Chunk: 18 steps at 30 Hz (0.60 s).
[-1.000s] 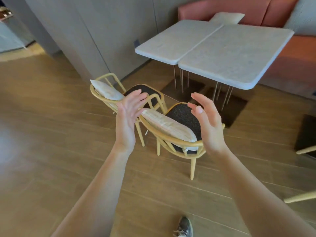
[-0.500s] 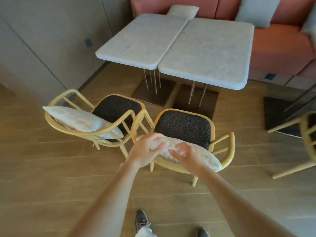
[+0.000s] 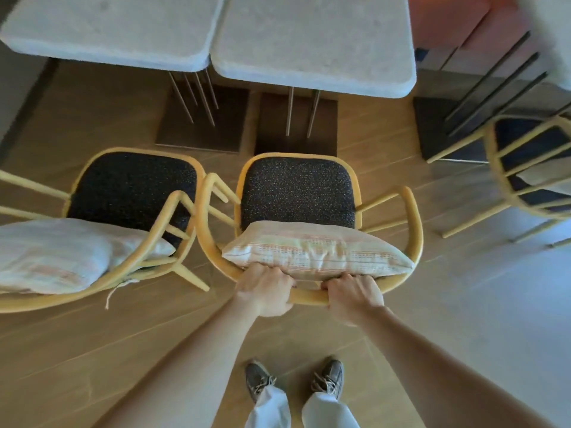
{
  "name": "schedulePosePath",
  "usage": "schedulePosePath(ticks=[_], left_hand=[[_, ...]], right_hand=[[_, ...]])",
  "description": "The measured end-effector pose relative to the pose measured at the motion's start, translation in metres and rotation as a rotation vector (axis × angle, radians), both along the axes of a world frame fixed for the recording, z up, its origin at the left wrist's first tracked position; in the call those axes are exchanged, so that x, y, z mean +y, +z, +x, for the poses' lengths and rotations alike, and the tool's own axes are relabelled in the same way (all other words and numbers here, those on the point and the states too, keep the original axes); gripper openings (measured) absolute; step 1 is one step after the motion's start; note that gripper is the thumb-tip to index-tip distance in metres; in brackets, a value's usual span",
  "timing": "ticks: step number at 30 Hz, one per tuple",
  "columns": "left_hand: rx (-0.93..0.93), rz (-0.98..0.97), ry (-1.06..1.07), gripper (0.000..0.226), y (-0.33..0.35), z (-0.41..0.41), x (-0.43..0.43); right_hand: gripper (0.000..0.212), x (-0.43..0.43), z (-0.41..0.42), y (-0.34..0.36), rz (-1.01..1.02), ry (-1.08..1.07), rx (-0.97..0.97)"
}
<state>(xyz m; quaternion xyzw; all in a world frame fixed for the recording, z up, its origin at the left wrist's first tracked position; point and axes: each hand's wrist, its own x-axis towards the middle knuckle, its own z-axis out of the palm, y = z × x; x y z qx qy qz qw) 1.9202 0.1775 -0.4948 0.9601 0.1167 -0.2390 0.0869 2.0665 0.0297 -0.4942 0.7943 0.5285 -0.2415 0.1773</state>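
In front of a pale table [image 3: 312, 41], the yellow armchair [image 3: 413, 230] stands on the wooden floor. The left hand [image 3: 267, 288] and right hand [image 3: 353, 296] grip its back rail, fingers curled round it, against a striped cushion [image 3: 315, 251] propped inside the backrest. A matching armchair [image 3: 133, 193] stands just beside it, to the left.

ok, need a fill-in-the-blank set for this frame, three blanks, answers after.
1. The left-hand grip and right-hand grip both hold the back rail of the same ____.
2. A striped ____ rests on its dark seat, against that rail.
3. It faces a white table, the ____ of the two standing side by side.
Missing words: chair; cushion; right.
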Motion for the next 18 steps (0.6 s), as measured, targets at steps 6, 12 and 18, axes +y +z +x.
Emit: schedulePosePath(ticks=[6, 12, 18], left_hand=[[-0.019, 0.066, -0.026, 0.038, -0.002, 0.038, 0.048], [-0.016, 0.098, 0.024, 0.041, -0.008, 0.08, 0.088], [-0.033, 0.122, 0.042, 0.042, -0.013, 0.118, 0.117]], right_hand=[[0.037, 0.047, 0.033, -0.007, 0.072, -0.027, -0.009], [0.035, 0.086, 0.076, -0.012, 0.133, -0.026, -0.004], [0.032, 0.114, 0.117, -0.019, 0.178, -0.02, 0.009]])
